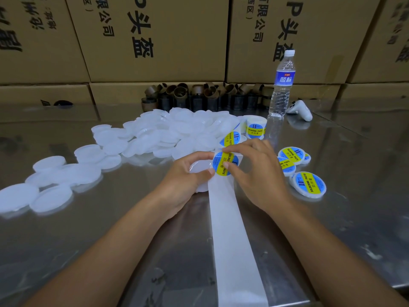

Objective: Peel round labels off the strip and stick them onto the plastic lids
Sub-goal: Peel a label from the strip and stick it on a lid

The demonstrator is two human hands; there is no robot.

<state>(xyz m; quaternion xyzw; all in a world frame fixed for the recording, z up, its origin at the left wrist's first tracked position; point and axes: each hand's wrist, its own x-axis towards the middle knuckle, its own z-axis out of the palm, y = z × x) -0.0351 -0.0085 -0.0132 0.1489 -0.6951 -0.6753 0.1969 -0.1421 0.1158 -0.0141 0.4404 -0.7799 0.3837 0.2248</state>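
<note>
Left hand point(186, 180) is curled round a translucent white round plastic lid point(200, 167) low over the steel table point(88, 240). Right hand point(256, 173) pinches a round blue-and-yellow label point(219, 161) at the top of the white backing strip point(231, 229), just beside that lid. Heap of bare lids point(168, 131) behind, labelled lids point(308, 185) to the right. Clear plastic water bottle point(282, 91) is capped; fill level unclear.

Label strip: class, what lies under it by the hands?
A white lid, gripped by the left hand, and the metal table. The strip hides the lid's right side.
</note>
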